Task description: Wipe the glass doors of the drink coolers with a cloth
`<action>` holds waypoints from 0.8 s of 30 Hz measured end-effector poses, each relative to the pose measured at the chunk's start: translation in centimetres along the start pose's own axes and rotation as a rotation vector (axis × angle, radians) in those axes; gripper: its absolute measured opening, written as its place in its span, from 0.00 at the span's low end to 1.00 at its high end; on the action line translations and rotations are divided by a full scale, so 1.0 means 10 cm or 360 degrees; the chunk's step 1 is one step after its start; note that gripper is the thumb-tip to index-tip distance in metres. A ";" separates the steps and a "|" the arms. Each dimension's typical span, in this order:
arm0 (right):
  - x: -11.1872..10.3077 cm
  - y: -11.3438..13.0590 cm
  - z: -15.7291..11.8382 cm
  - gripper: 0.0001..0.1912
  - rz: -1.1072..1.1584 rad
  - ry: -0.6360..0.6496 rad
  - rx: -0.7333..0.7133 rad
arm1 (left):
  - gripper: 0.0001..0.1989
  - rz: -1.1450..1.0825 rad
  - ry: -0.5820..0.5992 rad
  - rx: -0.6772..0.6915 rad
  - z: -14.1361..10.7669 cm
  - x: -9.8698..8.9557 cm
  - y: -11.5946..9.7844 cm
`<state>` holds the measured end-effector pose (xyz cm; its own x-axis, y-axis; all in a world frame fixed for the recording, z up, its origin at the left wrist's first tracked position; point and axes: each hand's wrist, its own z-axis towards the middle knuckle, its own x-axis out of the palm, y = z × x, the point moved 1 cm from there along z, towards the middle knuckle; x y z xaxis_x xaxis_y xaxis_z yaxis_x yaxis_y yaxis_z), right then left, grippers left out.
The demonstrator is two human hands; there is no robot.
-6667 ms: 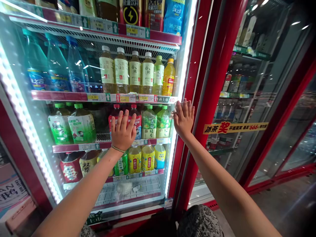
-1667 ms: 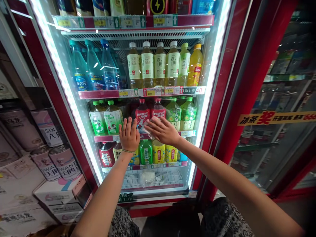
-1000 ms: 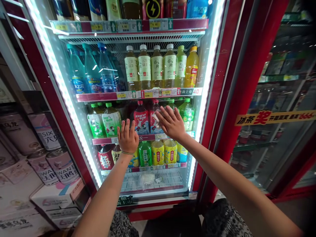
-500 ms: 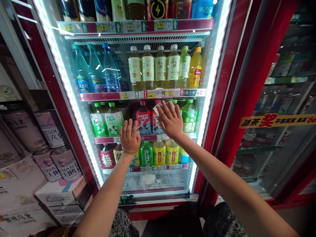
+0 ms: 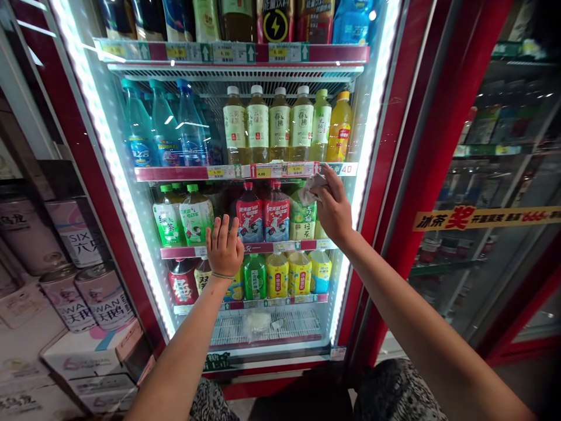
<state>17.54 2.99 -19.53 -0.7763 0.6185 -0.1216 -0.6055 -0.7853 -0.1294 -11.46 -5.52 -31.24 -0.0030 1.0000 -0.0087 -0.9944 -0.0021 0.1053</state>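
Near the centre of the frame, the left hand (image 5: 224, 251) is spread flat with its palm toward the glass door (image 5: 225, 202) of a red-framed drinks cooler (image 5: 397, 146); the contact itself is hidden behind the palm. Its fingers are straight and slightly apart, and a thin bracelet (image 5: 222, 275) circles the wrist.

Right of centre, the right hand (image 5: 333, 210) has its fingers bent and clamped on a crumpled pale cloth (image 5: 312, 190), which sticks out to the left of the fingers. The cloth overlaps the upper part of a green-labelled tea bottle (image 5: 303, 225) in the view. Between the two hands stand two red-capped bottles (image 5: 277, 213); two green-capped tea bottles (image 5: 197, 216) are to the left.

On the shelf above, pale-labelled tea bottles (image 5: 280, 126) stand upright beside an orange drink bottle (image 5: 339, 131). Yellow bottles (image 5: 277, 276) line the shelf below, and a whitish packet (image 5: 258, 321) lies on the bottom wire rack (image 5: 302, 321). Large cans (image 5: 103, 295) sit on boxes (image 5: 94, 356) at the lower left.
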 end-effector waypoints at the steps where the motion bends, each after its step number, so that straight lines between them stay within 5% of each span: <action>1: -0.05 0.00 0.08 0.27 -0.0036 0.0015 -0.0016 | 0.31 0.0005 -0.0006 0.0004 0.00 0.00 0.00; 7: -0.22 0.01 0.09 0.16 -0.0505 0.0001 -0.0386 | 0.31 -0.0029 -0.0003 -0.0005 -0.01 0.01 0.01; 14: 0.18 0.28 0.01 0.10 -0.0391 0.0066 -0.0561 | 0.31 -0.0043 -0.0004 -0.0009 -0.01 0.01 0.01; 19: 0.36 0.51 -0.45 0.15 -0.0096 0.0298 -0.0553 | 0.30 -0.0035 0.0024 -0.0026 -0.01 0.00 0.01; 24: 0.15 0.31 -1.00 0.25 0.0057 0.0615 -0.0697 | 0.28 -0.0097 0.0086 -0.0099 -0.03 0.00 0.01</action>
<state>16.21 1.73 -29.91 -0.6248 0.6213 -0.4730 -0.3874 -0.7726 -0.5031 -11.61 -5.53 -31.49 0.0536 0.9963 -0.0670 -0.9976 0.0564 0.0410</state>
